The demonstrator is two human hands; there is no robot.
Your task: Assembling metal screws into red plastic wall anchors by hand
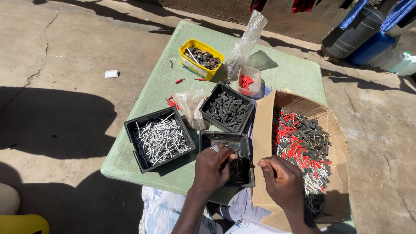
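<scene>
The right hand (282,181) was nearest me, curled into a loose fist at the near edge of the carton (265,130), fingertips pinched together on something too small and too shadowed to name. Just beyond those fingers lay the mix (301,147) of red and dark plugs and pale screws, spread over the carton's floor.

The left hand (212,169), a ring on one finger, hovered over the near tray (242,143), fingers bent down into it. They seemed closed on a dark pin or two, though I could not tell for certain. The tray held only a thin scatter of dark pins (237,170) under the fingertips.

These bits looked light, stiff and easily spilled; I judged a fingertip pinch across the shank of a single piece would serve better than a scoop, and the screws had sharp points to mind.

Left of the left fingers stood the screw tray (158,139), full of bright screws. Beyond the fingers sat the plug tray (227,108) of dark plugs, a crumpled bag (190,106) touching it. Farther still: a clear cup (248,81) of red plugs, an upright bag (246,41), and a yellow tub (201,59) of dark scrap, all on the green table (294,73).
</scene>
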